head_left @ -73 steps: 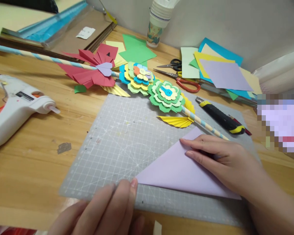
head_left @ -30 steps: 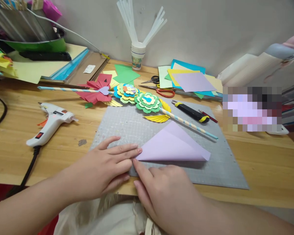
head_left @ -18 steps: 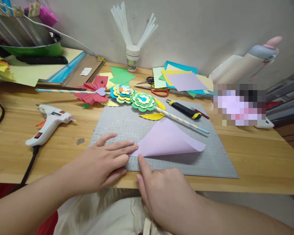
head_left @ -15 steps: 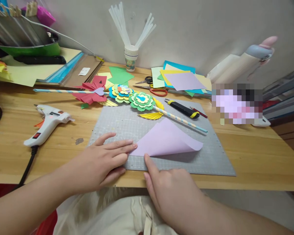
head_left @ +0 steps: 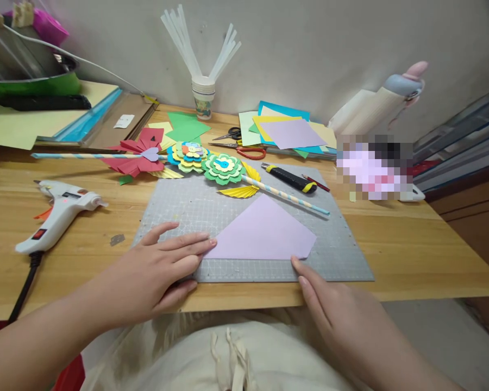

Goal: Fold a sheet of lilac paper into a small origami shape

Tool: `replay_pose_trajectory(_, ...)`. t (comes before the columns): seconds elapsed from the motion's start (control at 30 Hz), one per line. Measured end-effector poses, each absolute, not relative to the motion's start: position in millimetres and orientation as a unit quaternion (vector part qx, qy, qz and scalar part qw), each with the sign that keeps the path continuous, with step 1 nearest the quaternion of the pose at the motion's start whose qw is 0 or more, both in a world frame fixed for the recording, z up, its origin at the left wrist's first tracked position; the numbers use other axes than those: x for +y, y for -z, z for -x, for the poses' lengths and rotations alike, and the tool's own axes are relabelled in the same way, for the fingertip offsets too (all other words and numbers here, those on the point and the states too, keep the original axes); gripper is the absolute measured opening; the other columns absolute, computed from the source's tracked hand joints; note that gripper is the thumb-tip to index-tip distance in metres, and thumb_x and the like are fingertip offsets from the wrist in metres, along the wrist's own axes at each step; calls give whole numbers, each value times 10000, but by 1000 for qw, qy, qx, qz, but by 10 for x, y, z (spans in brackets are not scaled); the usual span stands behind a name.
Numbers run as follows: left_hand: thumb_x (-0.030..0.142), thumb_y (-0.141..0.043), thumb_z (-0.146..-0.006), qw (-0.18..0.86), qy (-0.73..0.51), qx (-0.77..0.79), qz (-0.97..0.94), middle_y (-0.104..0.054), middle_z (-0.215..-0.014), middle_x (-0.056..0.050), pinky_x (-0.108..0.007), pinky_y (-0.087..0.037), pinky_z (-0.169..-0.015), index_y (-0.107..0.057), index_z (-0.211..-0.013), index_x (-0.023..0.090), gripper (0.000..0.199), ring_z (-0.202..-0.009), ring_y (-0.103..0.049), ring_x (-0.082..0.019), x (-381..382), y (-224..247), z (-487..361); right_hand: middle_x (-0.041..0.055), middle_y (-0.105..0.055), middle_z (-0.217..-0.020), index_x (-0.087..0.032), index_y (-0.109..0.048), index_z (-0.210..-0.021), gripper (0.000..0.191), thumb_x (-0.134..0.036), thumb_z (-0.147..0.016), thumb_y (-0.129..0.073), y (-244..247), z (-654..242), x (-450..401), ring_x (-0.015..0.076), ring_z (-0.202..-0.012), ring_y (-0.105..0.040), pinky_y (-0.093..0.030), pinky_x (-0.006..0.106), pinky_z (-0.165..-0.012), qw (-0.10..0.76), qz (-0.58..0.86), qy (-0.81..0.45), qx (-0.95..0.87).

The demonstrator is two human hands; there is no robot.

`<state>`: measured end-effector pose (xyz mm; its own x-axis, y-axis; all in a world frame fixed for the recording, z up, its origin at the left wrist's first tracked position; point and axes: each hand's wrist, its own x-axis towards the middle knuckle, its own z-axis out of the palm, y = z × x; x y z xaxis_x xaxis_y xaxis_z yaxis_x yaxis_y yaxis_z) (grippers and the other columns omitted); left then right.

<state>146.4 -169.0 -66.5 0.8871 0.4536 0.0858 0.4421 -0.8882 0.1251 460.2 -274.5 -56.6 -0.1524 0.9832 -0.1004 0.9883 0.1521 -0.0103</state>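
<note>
A folded sheet of purple paper (head_left: 264, 231) lies on the grey cutting mat (head_left: 244, 270), its straight folded edge facing me. My left hand (head_left: 167, 271) rests at the paper's left corner, fingers spread and fingertips on it. At the right end of the folded edge, the index fingertip of my right hand (head_left: 338, 304) touches the paper; its thumb shows apart from the index finger, and the other fingers are curled under, partly hidden. Just beyond the paper lies a striped stick (head_left: 287, 196) bearing layered paper flowers (head_left: 223, 168) and yellow pleated leaves.
A white glue gun (head_left: 59, 212) with a black cord lies at left. Behind the mat are a black cutter (head_left: 289, 178), red-handled scissors (head_left: 250, 153), coloured paper sheets (head_left: 295, 133) and a paper cup (head_left: 204, 100) of white sticks. A blurred patch covers something at right.
My right hand has slid right along the folded edge, and the paper's raised right part now lies flatter. My left hand keeps its place on the paper. The view has shifted slightly.
</note>
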Motion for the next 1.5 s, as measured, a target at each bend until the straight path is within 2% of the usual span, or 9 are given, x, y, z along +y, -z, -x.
replay_pose_trajectory(0.17,327,-476,-937,61,-54,236,-968,-492,-1456,38,-381,53,-1183,-567,-946,263,111,-1355,-431,-151,-1691,642,-1468,54,-739,-653,-165,-638,-1244,486,-335,-997,-256,590,-4864,-2781,236,-451,-651,-395,315,-400,21,-690,43,722)
replay_pose_trajectory(0.3,398,-502,-928,80,-98,275,-953,-620,-1330,33,-354,-6,-1175,-599,-1011,274,178,-1284,-510,-159,-1757,575,-1575,35,-715,-654,-227,-693,-1045,405,-369,-987,-318,526,-4927,-2711,220,-489,-645,-406,305,-426,-22,-693,39,719)
replay_pose_trajectory(0.37,446,-497,-927,66,-121,297,-945,-668,-1256,14,-347,-31,-1170,-598,-1123,276,278,-1257,-533,-167,-1834,554,-1699,60,-726,-803,-217,-661,-995,327,-354,-979,-365,509,-4864,-2648,231,-663,-686,-476,324,-518,-106,-688,8,718)
replay_pose_trajectory(0.43,506,-468,-930,34,-135,331,-933,-689,-1204,-16,-366,-56,-1166,-572,-1239,281,396,-1249,-538,-193,-1939,562,-1869,113,-700,-1030,-183,-613,-1092,261,-297,-963,-417,521,-4748,-2586,249,-938,-668,-531,383,-751,-202,-631,-13,749)
replay_pose_trajectory(0.53,634,-471,-875,-35,-120,379,-917,-691,-1152,-83,-426,-84,-1153,-539,-1334,294,574,-1227,-547,-277,-2103,624,-2152,138,-629,-1238,-169,-546,-1244,324,-184,-935,-449,579,-4543,-2536,246,-1142,-584,-483,434,-939,-227,-530,18,817)
replay_pose_trajectory(0.63,713,-450,-829,-67,-126,413,-899,-663,-1205,-121,-436,-78,-1150,-521,-1365,300,680,-1244,-519,-318,-2213,703,-2347,137,-654,-1213,-142,-462,-1328,422,-109,-909,-426,649,-4414,-2543,217,-1107,-612,-509,408,-921,-233,-490,72,837)
replay_pose_trajectory(0.87,640,-482,-868,-46,-166,395,-902,-645,-1276,-43,-403,46,-1190,-545,-1343,287,595,-1233,-496,-249,-2294,797,-2367,139,-688,-1187,-106,-429,-1337,441,-81,-897,-408,754,-4467,-2578,197,-1063,-664,-494,430,-985,-220,-494,54,839)
replay_pose_trajectory(1.17,489,-524,-880,-108,-128,439,-883,-682,-1038,-89,-430,-127,-1120,-615,-1240,249,442,-1027,-536,-286,-2313,670,-1946,125,-692,-1197,-92,-411,-1371,475,-61,-897,-396,750,-4549,-2524,176,-1060,-676,-496,402,-1007,-198,-488,67,848)
replay_pose_trajectory(1.5,454,-553,-843,-105,-96,460,-877,-641,-1002,-95,-459,-327,-878,-654,-1132,217,386,-981,-534,-315,-2286,688,-1751,77,-710,-1169,-129,-442,-1376,494,-92,-885,-406,783,-4712,-2528,195,-1010,-701,-521,402,-981,-179,-505,24,844)
